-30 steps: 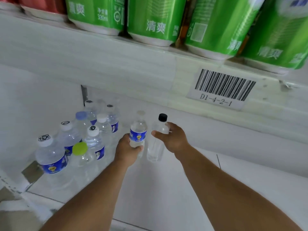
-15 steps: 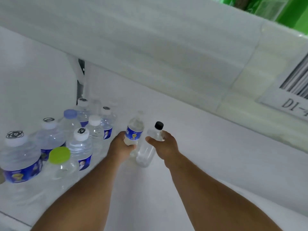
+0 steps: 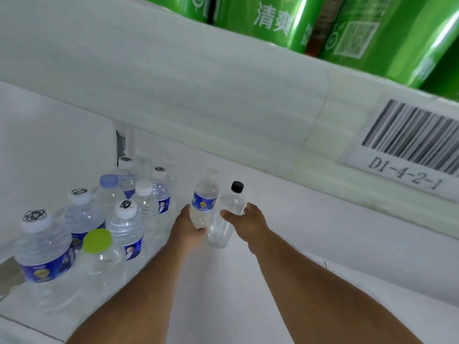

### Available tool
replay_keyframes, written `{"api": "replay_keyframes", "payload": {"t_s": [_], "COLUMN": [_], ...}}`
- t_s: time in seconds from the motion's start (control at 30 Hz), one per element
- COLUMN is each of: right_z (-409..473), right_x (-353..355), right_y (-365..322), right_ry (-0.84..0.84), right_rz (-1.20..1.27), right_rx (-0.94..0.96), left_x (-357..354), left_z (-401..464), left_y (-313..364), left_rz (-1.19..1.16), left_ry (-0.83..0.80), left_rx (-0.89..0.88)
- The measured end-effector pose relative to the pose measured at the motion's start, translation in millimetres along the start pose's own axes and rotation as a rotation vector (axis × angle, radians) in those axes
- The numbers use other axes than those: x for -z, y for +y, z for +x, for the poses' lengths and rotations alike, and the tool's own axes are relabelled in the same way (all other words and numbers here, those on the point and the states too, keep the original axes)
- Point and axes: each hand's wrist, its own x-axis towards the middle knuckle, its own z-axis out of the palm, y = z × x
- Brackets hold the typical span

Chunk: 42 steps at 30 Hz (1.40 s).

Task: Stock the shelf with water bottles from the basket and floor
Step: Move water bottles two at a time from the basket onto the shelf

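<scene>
At the far left of the white shelf (image 3: 310, 244) stands a bunch of water bottles (image 3: 82, 234), close together. Some have white caps with black scribbles on top, one has a pale blue cap (image 3: 108, 181), and one near the front has a lime green cap (image 3: 97, 240). Most of them wear blue labels. Just to the right of this bunch is the left hand (image 3: 186, 228). Its fingers are wrapped around the bottom half of a small bottle with a blue label (image 3: 205, 199), which stands nearly straight up with its clear cap at the top. Right beside it, touching or almost touching, is a clear bottle with a black cap (image 3: 227, 216). The right hand (image 3: 249, 223) holds this one around its middle, thumb on one side and fingers on the other, and the bottle tilts so its cap leans to the right. Its bottom looks close to the shelf, but I cannot tell if it touches. Both bottles sit between the two hands. Above, on the right, a barcode sticker (image 3: 409, 147) reads D1-4-2-1, and green cans (image 3: 360, 33) stand on the shelf over it.
</scene>
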Motion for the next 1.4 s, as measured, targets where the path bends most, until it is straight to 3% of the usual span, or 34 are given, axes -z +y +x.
{"api": "replay_keyframes", "payload": {"t_s": [0.27,0.53,0.63,1.03,1.4], "right_z": [-77,-204,-240,-335,-435], "right_x": [-9,-24,-31,-47,-80], "right_y": [14,12,10,34,153], "right_ry": [0.011,-0.075,-0.086,-0.123,-0.335], "right_rz": [-0.084,-0.709,-0.818,-0.791,-0.768], "right_rx": [-0.110,0.038,0.074,0.131,0.015], "left_x": [31,91,108,143,157], "left_z": [-77,-161,-191,-289,-405], "left_y": [9,12,16,5,-87], "left_rz": [0.110,0.553,0.651,0.677,0.913], "left_ry": [-0.037,-0.325,-0.390,-0.444,-0.601], "left_rx": [0.011,-0.201,-0.264,-0.213,-0.012]}}
